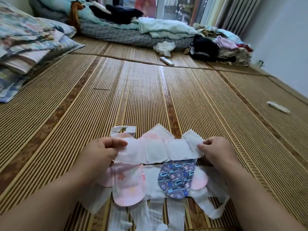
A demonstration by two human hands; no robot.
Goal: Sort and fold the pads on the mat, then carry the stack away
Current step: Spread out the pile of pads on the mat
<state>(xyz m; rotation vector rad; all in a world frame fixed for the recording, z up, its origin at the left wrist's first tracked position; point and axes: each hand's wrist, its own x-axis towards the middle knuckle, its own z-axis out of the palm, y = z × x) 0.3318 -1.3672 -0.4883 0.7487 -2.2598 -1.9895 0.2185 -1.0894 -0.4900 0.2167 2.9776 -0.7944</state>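
Note:
A long white pad [156, 151] is stretched sideways just above the bamboo mat [143, 100]. My left hand [101, 153] pinches its left end and my right hand [216, 151] pinches its right end. Under it lie several more pads: a pink flowered one [128, 185] at the left, a blue patterned one [176, 177] in the middle, a plain pink one [200, 180] beside it, and white ones [150, 214] spread toward me. More pale pads [155, 135] poke out behind the held pad.
Folded quilts and pillows [30, 47] pile at the left. Bedding [133, 34] and a heap of clothes [225, 47] line the far edge. A white remote [166, 61] lies before them. A small white scrap [278, 106] rests at the right, near the wall [286, 39].

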